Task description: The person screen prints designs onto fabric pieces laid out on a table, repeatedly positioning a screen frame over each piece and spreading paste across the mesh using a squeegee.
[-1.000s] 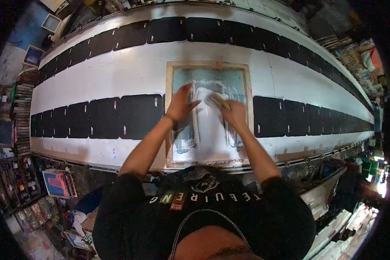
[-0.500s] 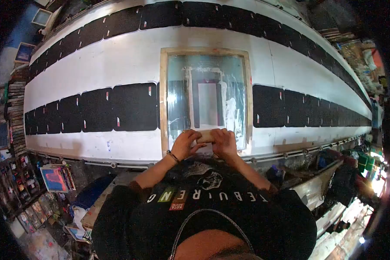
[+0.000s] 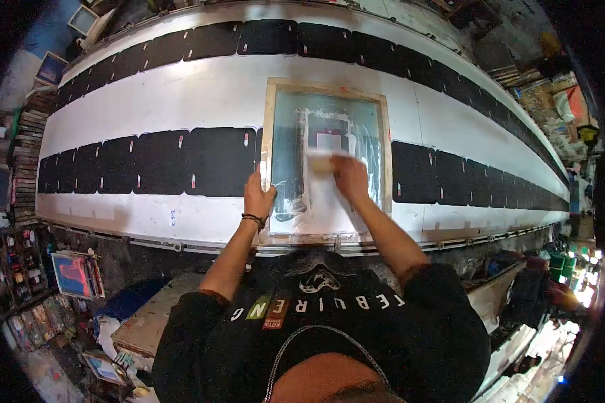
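My right hand (image 3: 348,176) is clamped on the squeegee (image 3: 324,163), blade lying crosswise mid-screen, its far side toward the stencil opening. My left hand (image 3: 257,197) grips the near-left rail of the screen frame (image 3: 269,127) on the table (image 3: 202,101).

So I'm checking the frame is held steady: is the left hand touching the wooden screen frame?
Touching. The head view shows the left hand resting on the left rail of the wooden screen frame, fingers overlapping the wood, with no gap showing.
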{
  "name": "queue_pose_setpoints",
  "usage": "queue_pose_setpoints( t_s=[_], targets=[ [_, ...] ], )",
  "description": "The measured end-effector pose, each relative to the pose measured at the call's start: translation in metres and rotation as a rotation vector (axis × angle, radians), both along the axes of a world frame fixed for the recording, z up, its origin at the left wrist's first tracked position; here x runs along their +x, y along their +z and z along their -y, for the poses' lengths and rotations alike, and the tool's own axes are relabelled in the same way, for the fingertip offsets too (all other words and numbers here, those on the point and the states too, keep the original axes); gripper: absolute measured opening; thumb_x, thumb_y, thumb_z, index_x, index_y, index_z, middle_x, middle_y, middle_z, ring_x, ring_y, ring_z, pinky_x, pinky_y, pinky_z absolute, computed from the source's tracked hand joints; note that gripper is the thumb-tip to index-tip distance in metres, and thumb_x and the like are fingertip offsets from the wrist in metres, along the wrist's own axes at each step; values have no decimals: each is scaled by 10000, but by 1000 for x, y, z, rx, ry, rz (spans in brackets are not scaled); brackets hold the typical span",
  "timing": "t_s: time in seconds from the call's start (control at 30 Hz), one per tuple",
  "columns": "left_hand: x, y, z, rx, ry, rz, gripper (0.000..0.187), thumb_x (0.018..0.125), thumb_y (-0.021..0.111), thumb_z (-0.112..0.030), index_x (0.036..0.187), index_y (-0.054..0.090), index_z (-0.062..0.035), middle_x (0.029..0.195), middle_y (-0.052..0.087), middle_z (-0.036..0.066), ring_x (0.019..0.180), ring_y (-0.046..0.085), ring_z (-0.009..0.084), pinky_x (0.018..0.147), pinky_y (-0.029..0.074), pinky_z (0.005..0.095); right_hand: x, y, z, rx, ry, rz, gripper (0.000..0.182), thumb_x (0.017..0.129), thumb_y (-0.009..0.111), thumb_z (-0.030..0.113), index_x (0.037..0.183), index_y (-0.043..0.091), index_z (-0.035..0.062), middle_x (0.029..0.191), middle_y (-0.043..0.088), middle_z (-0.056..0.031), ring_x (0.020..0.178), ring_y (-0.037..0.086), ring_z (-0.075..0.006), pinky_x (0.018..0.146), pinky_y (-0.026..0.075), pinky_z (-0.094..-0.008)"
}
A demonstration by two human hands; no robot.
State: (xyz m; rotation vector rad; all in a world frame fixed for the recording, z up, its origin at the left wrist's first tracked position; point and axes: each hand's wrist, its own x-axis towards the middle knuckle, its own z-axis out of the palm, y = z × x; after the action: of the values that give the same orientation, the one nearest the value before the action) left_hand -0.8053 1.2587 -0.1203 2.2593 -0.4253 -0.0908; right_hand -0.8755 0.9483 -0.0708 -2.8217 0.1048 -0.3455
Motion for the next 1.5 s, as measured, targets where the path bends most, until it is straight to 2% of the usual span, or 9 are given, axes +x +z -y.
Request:
queue_pose_setpoints(
  t_s=[0.2,0.33,0.4,0.53,0.83,1.07,1.17,1.33,1.5],
  targets=[
    [-5,7,10,-41,52,-25,755,866,688,-123,1552,401,10,1312,594,264,1221,583,442,1071,466,478,44,62,18,147,-272,-257,345,819,775,205,1145,745,95,1106,760,-134,979,712,-391,891,570,-497],
    [-7,1,25,-146,84,-49,747,864,701,-95,1548,412,-8,1287,599,254,1193,587,445,1052,473,484,-49,-23,104,716,-478,-36,461,806,751,361,1185,762,98,1195,739,-164,1097,694,-370,1016,529,-452],
    [-18,1,53,-108,115,-14,750,856,711,-82,1542,418,-6,1266,603,250,1181,588,444,1042,476,490,-84,-108,174,750,-625,345,404,833,766,199,1169,719,-21,1006,752,-100,913,717,-174,796,573,-330],
    [-43,-4,164,-122,101,63,790,887,707,-162,1587,361,-38,1449,537,265,1352,497,449,1176,385,492,-122,-22,265,1429,-789,-24,283,853,679,209,1050,712,7,878,702,-82,755,687,-214,678,573,-370],
    [-118,2,232,-83,70,-91,724,875,683,-164,1529,433,17,1404,540,299,1318,501,476,1147,395,504,-235,-142,382,794,-686,24,380,849,698,271,1040,732,-56,921,739,-162,812,721,-298,768,575,-414],
    [-92,-19,233,213,52,119,747,802,759,-248,1443,498,32,1463,469,270,1361,454,448,1134,380,547,-209,-57,305,987,-753,117,444,827,715,251,1156,736,-46,1131,739,-210,1027,699,-355,926,536,-442],
    [-58,46,284,45,-49,272,741,835,779,-269,1457,490,9,1419,537,277,1371,466,464,1151,374,549,-169,-28,289,32,-389,169,468,865,750,263,1268,702,29,1358,627,-120,1278,567,-322,1030,476,-488],
    [52,73,384,-72,-492,43,681,949,729,-388,1449,519,23,1378,588,270,1294,561,424,1097,462,461,19,41,298,-17,43,-135,336,842,707,327,1088,761,104,899,754,-162,893,706,-394,860,518,-529],
    [29,25,380,78,-465,-23,490,980,667,-428,1242,665,-14,1243,665,222,1179,622,419,1041,470,494,2,-5,285,-58,98,-143,351,867,688,292,1176,728,130,1057,737,-129,1019,677,-351,919,477,-525]
  ],
)
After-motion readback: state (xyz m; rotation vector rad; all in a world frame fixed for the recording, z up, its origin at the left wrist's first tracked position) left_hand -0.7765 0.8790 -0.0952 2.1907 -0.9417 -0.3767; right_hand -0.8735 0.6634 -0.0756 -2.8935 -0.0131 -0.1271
